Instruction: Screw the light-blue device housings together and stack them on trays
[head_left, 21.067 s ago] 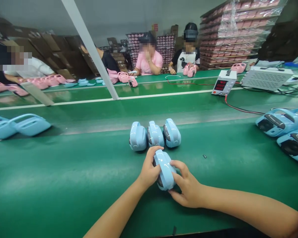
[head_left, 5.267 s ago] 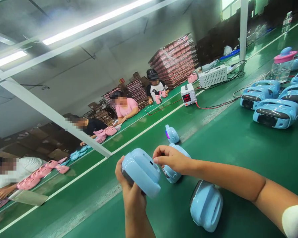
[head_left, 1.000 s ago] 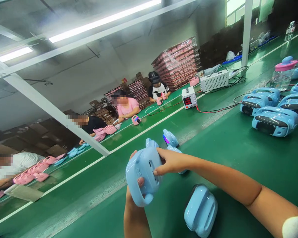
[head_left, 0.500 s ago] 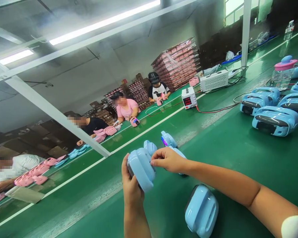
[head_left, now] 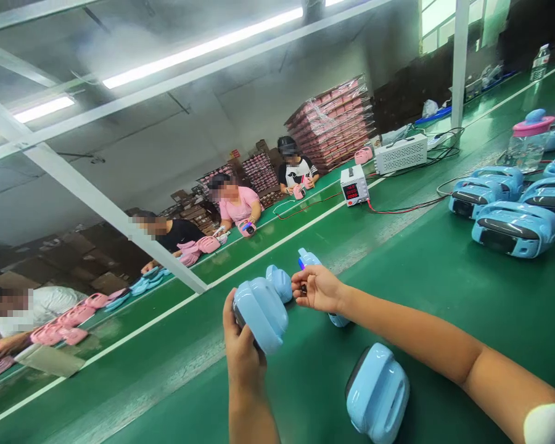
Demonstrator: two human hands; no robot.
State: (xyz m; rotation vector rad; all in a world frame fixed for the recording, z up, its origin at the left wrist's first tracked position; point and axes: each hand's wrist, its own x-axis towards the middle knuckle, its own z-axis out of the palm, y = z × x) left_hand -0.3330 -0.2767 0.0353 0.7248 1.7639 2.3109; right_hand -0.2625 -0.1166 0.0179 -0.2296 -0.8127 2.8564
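My left hand (head_left: 241,345) is wrapped around a light blue rounded plastic device (head_left: 261,310) and holds it up above the green belt (head_left: 444,277). My right hand (head_left: 317,288) hovers just right of it, fingers curled in a pinch near the device's edge; whether anything is in them is hidden. A second blue device (head_left: 378,393) lies on the belt below my right forearm. Another (head_left: 338,319) sits partly hidden behind my right hand, and one with a lit purple face (head_left: 306,258) stands beyond it.
Larger blue shells (head_left: 513,227) are grouped at the right, beside a pink-lidded bottle (head_left: 527,140). A power supply with red digits (head_left: 354,185) and red cable sit farther back. Other people work with pink devices (head_left: 207,244) across the line. A white post (head_left: 102,214) crosses left.
My left hand turned the blue device edge-on and lowered it slightly. My right hand came off its face and drew back to the right, fingers curling.
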